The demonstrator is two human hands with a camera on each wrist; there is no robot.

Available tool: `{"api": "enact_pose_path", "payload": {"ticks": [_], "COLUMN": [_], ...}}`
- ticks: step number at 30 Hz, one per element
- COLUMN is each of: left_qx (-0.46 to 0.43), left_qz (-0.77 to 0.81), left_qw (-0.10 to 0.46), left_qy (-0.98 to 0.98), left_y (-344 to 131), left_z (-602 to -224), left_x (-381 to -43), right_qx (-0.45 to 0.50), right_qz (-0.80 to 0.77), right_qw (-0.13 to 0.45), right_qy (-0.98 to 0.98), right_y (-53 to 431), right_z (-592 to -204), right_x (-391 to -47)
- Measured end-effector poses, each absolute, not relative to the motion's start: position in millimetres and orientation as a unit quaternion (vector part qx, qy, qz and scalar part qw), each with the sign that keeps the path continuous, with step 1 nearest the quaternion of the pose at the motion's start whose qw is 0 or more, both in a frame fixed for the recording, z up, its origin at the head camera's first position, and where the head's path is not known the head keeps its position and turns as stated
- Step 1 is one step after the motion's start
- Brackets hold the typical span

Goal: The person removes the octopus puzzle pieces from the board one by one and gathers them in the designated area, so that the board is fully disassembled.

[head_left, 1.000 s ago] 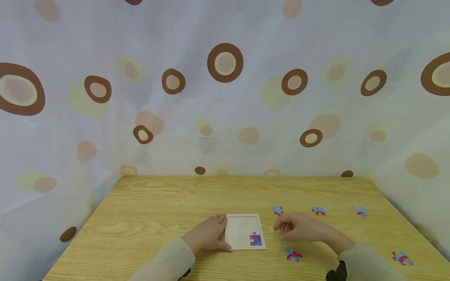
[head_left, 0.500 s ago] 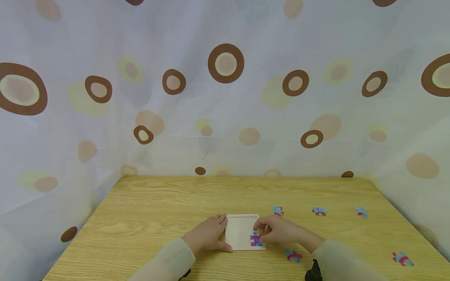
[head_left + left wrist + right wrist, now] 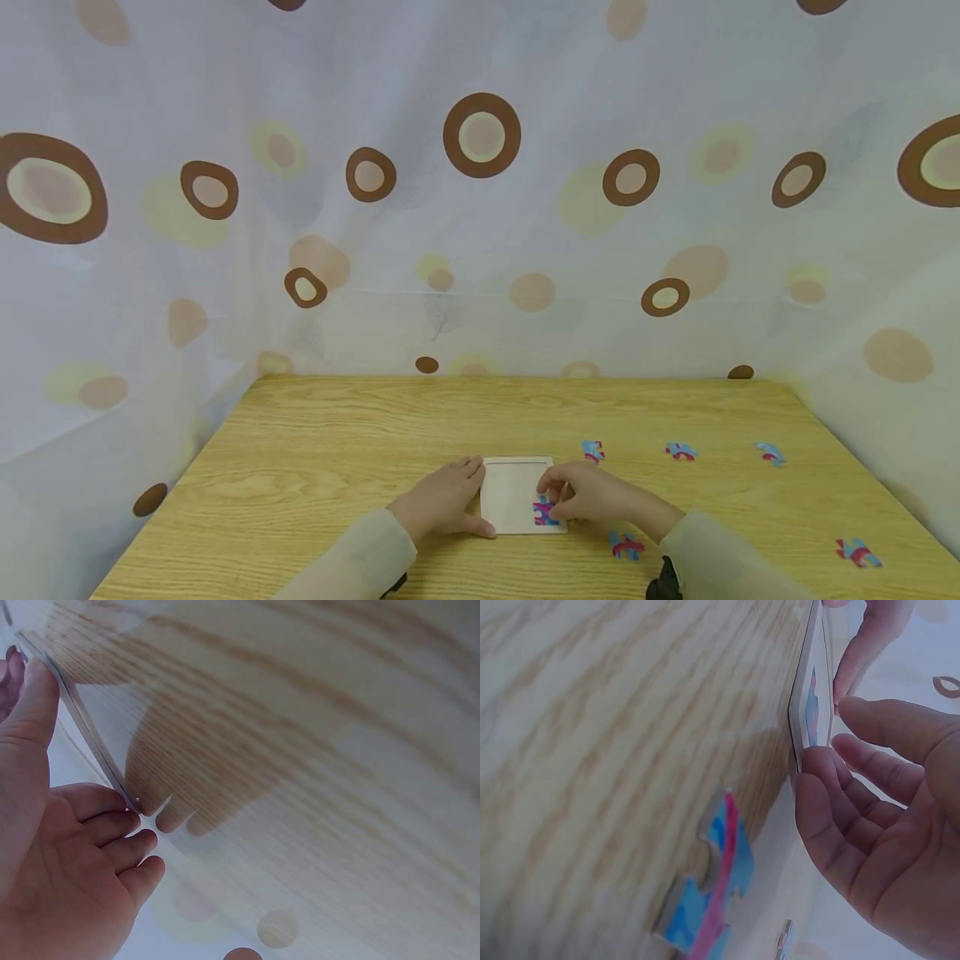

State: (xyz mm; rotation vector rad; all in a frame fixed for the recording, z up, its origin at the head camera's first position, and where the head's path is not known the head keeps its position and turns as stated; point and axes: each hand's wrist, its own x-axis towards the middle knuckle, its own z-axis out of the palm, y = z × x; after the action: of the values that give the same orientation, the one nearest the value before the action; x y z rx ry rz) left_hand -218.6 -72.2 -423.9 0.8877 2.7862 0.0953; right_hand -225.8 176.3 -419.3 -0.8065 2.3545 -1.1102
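Note:
A shallow white puzzle tray (image 3: 505,500) lies flat on the wooden table. My left hand (image 3: 442,498) rests along its left side, thumb at the near corner and fingertips at the far one; in the left wrist view the fingers (image 3: 112,832) lie nearly straight against the edge. One blue, pink and purple jigsaw piece (image 3: 545,513) sits in the tray's near right corner. My right hand (image 3: 588,493) is over that corner, loosely bent fingertips right at the piece. In the right wrist view thumb and fingers (image 3: 829,802) stand apart beside the tray edge, partly hiding the piece.
Loose jigsaw pieces lie right of the tray: one near my right forearm (image 3: 626,546), one behind the hand (image 3: 593,450), another farther right (image 3: 681,451), one at the far right (image 3: 770,452) and one at the near right (image 3: 858,552). A patterned curtain (image 3: 480,250) surrounds the table.
My right hand has moved left from beside the tray to the piece in its near right corner, then shifted slightly farther left. The left hand and tray have stayed put.

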Motion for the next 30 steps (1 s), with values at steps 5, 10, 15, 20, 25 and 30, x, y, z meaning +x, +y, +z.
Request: {"api": "enact_pose_path", "payload": {"ticks": [5,10,15,20,25,30], "left_qx": [0.308,0.316,0.317,0.312,0.312,0.312], "left_qz": [0.033,0.036,0.035,0.035,0.031,0.034], "left_qw": [0.108,0.109,0.107,0.108,0.107,0.108], "left_qy": [0.945,0.942,0.942,0.943,0.943,0.943], "left_y": [-72.9,-73.7,-73.3,-72.8,-72.8,-73.0], "left_z": [-422.6,-421.2,-422.5,-423.6,-423.3,-423.4], "left_x": [-217.5,-217.7,-218.6,-218.3,-217.7,-218.5], "right_qx": [-0.276,-0.272,-0.285,-0.299,-0.29,-0.287], "right_qz": [-0.4,-0.405,-0.411,-0.422,-0.426,-0.426], "right_qw": [0.202,0.194,0.183,0.174,0.165,0.156], "right_qy": [0.85,0.851,0.846,0.838,0.841,0.844], "right_y": [175.7,176.2,178.1,181.5,182.3,179.9], "right_z": [-418.0,-412.9,-410.2,-413.2,-414.9,-411.4], "right_x": [-224.6,-221.7,-221.5,-222.7,-222.6,-220.2]}}
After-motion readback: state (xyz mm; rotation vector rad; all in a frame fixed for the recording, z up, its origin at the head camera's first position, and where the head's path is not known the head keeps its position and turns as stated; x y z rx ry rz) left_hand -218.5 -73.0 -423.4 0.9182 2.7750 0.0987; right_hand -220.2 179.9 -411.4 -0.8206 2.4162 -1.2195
